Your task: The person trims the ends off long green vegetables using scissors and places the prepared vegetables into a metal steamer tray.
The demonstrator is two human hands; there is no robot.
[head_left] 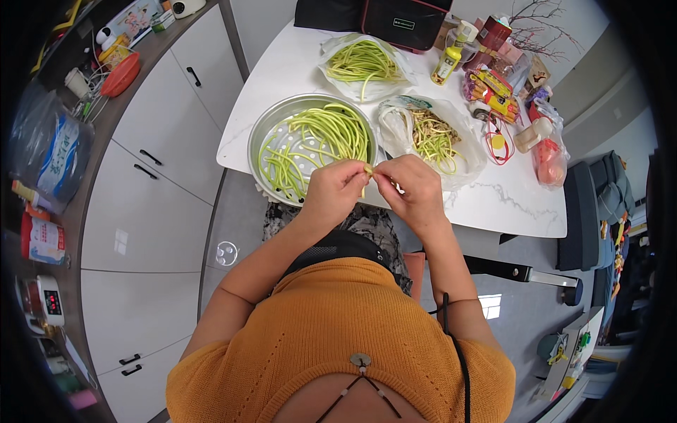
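Note:
Both hands meet over the table's near edge, pinching a short pale yellow-green bit of garlic scape (pixel 368 170) between their fingertips. My left hand (pixel 331 192) is closed on it from the left, beside the basin's near right rim. From the other side my right hand (pixel 412 189) grips it with thumb and forefinger, in front of the scrap bag. The round metal basin (pixel 252 144) holds long green garlic scapes (pixel 326 128) and shorter pieces. In the white plastic bag (pixel 471 144) lie yellowish scape ends (pixel 434 134) and browned scraps. Fingers partly hide the held piece.
Another bag of whole garlic scapes (pixel 363 60) sits behind the basin. A yellow bottle (pixel 446 65), snack packets (pixel 491 95), a red cord (pixel 499 141) and a bag of red fruit (pixel 549 161) crowd the table's right side. White cabinets (pixel 151 211) stand at left.

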